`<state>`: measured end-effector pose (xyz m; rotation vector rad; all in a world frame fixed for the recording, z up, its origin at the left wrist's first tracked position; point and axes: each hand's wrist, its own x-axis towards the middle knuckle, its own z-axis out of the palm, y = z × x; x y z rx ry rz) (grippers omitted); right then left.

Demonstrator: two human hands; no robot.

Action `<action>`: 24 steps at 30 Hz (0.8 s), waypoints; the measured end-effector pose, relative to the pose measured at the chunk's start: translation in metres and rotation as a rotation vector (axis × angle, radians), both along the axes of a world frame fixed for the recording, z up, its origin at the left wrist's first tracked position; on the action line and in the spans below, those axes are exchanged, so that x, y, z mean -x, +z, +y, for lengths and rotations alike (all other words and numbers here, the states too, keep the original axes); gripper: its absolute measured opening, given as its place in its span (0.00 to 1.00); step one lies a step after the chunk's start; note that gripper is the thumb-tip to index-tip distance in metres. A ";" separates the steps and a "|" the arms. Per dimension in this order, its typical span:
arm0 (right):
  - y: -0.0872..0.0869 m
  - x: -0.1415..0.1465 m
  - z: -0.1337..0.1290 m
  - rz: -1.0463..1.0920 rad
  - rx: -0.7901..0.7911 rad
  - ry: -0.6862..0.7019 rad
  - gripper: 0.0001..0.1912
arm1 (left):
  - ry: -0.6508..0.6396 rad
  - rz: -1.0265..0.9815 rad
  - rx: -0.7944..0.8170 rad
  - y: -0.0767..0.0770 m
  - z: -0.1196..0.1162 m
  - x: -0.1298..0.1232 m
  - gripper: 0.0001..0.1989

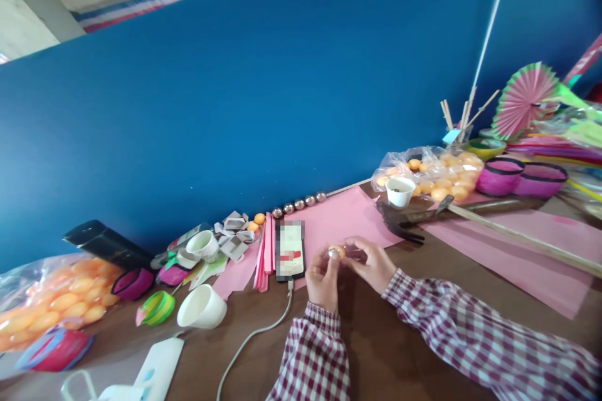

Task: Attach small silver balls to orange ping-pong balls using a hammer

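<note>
Just in front of the phone, my left hand is closed round a small orange ball with a shiny silvery part near my thumb. My right hand meets the ball from the right, its thumb and index finger pinched at the ball's edge. Whether those fingers also hold something thin is too small to tell. Behind my hands lies pink paper. A phone with a lit screen rests at its left, a white cable plugged into it. Several shiny metallic balls line the wall behind.
A hammer and a long wooden stick lie at right. Bags of orange balls stand on both sides. White cups, a power strip and a green-and-pink fan are also around. A blue wall closes the back.
</note>
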<state>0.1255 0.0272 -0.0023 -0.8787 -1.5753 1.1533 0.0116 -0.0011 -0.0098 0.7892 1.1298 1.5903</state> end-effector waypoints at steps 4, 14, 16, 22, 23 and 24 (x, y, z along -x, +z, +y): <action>0.003 0.001 -0.004 -0.092 -0.153 -0.015 0.12 | 0.005 0.170 -0.040 0.005 -0.003 0.001 0.20; 0.001 0.002 -0.004 -0.176 -0.242 -0.040 0.13 | -0.022 0.246 -0.110 0.000 -0.002 0.001 0.22; 0.001 0.002 -0.004 -0.190 -0.263 -0.043 0.13 | 0.003 0.279 -0.108 0.000 -0.003 0.001 0.21; -0.002 0.002 -0.006 -0.258 -0.404 -0.064 0.16 | 0.042 0.375 -0.117 0.004 -0.006 0.001 0.20; -0.003 0.001 -0.005 -0.274 -0.429 -0.070 0.16 | 0.027 0.357 -0.114 0.005 -0.006 0.001 0.20; -0.004 0.001 -0.005 -0.289 -0.448 -0.076 0.17 | 0.015 0.340 -0.108 0.004 -0.005 0.001 0.21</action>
